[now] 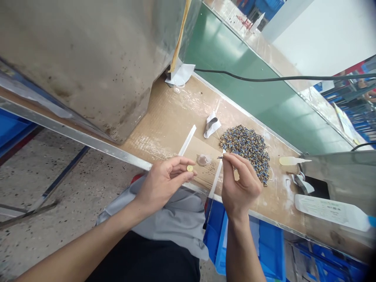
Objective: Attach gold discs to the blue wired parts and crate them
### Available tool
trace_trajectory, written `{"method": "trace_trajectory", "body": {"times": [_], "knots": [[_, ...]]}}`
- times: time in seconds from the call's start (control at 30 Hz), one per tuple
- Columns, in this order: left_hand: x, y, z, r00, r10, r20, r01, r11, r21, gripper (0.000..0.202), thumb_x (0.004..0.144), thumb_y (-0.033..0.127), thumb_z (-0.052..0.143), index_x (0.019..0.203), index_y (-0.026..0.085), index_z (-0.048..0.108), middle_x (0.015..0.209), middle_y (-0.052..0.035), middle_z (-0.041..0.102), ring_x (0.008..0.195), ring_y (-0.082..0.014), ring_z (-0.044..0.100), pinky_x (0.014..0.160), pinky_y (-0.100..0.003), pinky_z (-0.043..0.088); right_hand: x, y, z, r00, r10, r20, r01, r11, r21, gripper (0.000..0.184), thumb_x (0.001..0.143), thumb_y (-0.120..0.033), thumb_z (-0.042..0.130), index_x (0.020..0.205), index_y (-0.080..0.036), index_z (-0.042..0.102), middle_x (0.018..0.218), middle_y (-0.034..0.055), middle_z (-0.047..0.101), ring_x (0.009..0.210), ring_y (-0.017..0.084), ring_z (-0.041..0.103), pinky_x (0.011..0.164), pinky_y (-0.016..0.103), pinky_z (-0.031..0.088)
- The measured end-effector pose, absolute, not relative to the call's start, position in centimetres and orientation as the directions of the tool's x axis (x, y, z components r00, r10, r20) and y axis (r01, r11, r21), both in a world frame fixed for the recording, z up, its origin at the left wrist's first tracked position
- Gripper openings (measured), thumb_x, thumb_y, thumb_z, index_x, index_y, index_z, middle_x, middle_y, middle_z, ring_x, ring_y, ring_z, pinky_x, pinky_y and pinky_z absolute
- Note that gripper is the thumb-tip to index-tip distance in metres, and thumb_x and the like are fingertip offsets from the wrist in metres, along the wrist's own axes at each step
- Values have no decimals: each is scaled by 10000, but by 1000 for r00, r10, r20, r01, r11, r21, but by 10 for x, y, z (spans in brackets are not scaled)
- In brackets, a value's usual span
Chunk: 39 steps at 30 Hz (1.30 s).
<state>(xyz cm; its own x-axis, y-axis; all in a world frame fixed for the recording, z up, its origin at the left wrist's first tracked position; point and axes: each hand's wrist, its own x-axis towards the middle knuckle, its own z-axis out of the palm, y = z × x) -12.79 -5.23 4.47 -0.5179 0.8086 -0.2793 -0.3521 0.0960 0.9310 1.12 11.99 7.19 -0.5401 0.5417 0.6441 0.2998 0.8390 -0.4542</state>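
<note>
Right now, near the front edge of the bench [164, 117], the left hand [160, 182] has its grip drawn in, a small yellow disc [190, 168] held at the tips of thumb and fingers. Across from it, the right hand [241, 182] pinches a tiny dark piece [220, 157] between thumb and forefinger, just beside a heap of blue and gold parts [246, 147]. A small clear bag [203, 159] lies on the bench beyond the gap between both hands.

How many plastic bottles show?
3: yellowish nozzle bottle and white blue-capped bottle at right on the brown bench; white nozzle bottle beyond the green panel. Others may be hidden.
</note>
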Motion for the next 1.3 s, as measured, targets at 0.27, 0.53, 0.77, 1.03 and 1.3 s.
{"method": "trace_trajectory", "body": {"times": [0.27,0.53,0.77,1.03,1.3], "knots": [[-113,-43,39,-540,812,-224,-246,102,964,277,1049,406,819,1294,277,840,1162,-48,903,1106,-274,876,991,-372,712,17,81,75,-648,565,511,182,766,-616,215,1058,-120,767,1169,-282,852,1135,43,863,1074,224,845,961,379,712],[-113,-44,40,-544,816,-195,-215,90,973,235,1074,370,785,1292,300,841,1204,-27,897,1137,-260,869,1018,-359,706,17,74,60,-641,608,468,177,711,-681,273,1055,-95,753,1219,-289,853,1183,42,858,1104,219,836,991,379,701],[-114,-45,40,-541,821,-184,-194,91,977,232,1074,335,785,1297,299,839,1175,-16,902,1112,-245,871,996,-336,701,17,72,59,-641,610,465,176,707,-685,278,1051,-91,762,1222,-291,851,1197,41,859,1117,218,835,1011,379,696],[-113,-44,41,-558,815,-157,-176,69,982,244,1075,290,773,1309,293,839,1191,-13,903,1101,-244,874,995,-339,701,15,71,58,-637,598,486,184,730,-658,262,1054,-108,760,1207,-296,856,1176,37,862,1089,222,844,988,376,708],[-113,-45,40,-560,817,-142,-147,71,987,283,1079,256,772,1345,325,836,1196,23,902,1092,-197,872,976,-279,682,16,69,57,-651,571,500,187,759,-623,271,1049,-85,760,1211,-282,850,1188,41,861,1099,215,843,997,360,703]]}}
